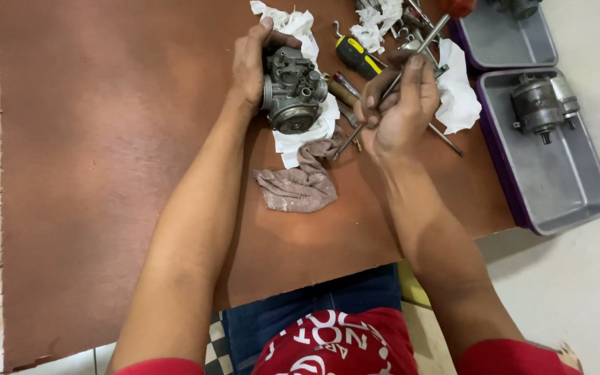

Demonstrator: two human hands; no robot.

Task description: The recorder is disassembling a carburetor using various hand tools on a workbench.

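Observation:
My left hand (250,66) grips a grey metal carburettor (293,90), which rests on white tissue (300,135) on the brown board (105,173). My right hand (401,101) is closed round the long steel shaft of a screwdriver (425,43) with a red handle at the top edge. Its tip points down towards a pinkish-grey rag (303,182) just right of the carburettor.
A yellow-and-black screwdriver (357,57), more crumpled tissue (456,90) and several small metal tools lie behind my right hand. Two grey trays with purple rims stand at the right; the nearer tray (564,187) holds a grey motor part (543,104). White floor lies beyond the board.

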